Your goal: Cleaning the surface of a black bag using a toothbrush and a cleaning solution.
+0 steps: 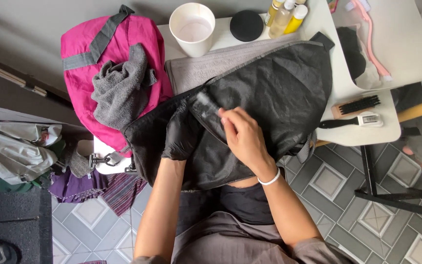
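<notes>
A black fabric bag (279, 93) lies on the white table (367, 134) in front of me. My left hand (181, 132) is pushed inside the bag's opening and hidden by the black cloth. My right hand (242, 134) pinches a small clear bottle (206, 105) at the bag's open edge. A white bracelet sits on my right wrist.
A pink bag (137, 44) with a grey towel (120, 88) on it lies at the left. A white cup (192, 28), black lid (246, 25), small bottles (284, 17), a folded grey towel (196, 71) and brushes (357, 105) are on the table. Clothes lie on the tiled floor.
</notes>
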